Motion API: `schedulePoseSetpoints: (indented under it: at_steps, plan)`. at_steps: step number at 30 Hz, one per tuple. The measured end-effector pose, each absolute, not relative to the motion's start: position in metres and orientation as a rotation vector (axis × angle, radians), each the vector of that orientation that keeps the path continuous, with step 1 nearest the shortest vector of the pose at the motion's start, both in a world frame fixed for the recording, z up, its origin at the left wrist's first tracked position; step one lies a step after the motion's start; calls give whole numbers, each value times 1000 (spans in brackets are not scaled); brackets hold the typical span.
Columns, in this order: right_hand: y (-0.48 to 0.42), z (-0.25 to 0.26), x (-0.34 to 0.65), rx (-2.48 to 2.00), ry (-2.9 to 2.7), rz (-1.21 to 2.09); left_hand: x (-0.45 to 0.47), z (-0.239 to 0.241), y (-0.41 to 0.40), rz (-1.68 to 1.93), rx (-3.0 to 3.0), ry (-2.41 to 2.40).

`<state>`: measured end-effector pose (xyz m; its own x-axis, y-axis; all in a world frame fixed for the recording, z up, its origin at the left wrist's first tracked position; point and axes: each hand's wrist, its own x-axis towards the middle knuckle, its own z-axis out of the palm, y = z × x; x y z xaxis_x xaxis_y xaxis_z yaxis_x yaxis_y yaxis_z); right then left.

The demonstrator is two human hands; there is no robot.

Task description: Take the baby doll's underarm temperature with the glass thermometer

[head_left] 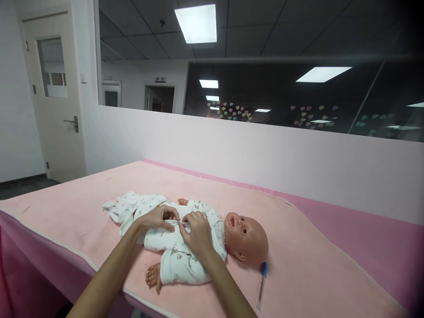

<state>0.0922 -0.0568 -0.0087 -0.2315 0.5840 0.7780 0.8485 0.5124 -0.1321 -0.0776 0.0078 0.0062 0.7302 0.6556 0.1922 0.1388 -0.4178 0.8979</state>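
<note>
A baby doll [251,240] lies on its back, its bald head to the right. It wears a white baby top [188,268] with small printed figures, and one doll hand [153,275] sticks out of the near sleeve. My left hand [162,217] pinches the cloth at the front of the top. Close beside it, my right hand [198,232] is closed on the same front edge, with its fingertips bent down. A thin white strip of cloth runs between my fingertips; whether it is a tie or the hem I cannot tell.
A pink padded mat [318,269] covers the table under the doll. Near the doll's head lies a clear pen with a blue cap [261,285]. White printed cloth [124,207] spreads at the doll's leg end. Behind the table stands a white wall [265,154] with windows above.
</note>
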Motion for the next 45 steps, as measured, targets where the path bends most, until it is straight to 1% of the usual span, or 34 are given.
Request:
schedulePoseSetpoints:
  at_steps: [7,19,29,45]
  plan:
    - [-57,-9,92,-1170,-1941,-376,-77,8,6,638,1900,567]
    - [-57,-11,92,-1185,-1948,-399,-82,4,11,618,2026,614]
    - [-56,-12,92,-1202,-1946,-410,-83,4,11,670,1967,745]
    - [-56,-12,92,-1216,-1930,-389,-82,0,16,677,1862,673]
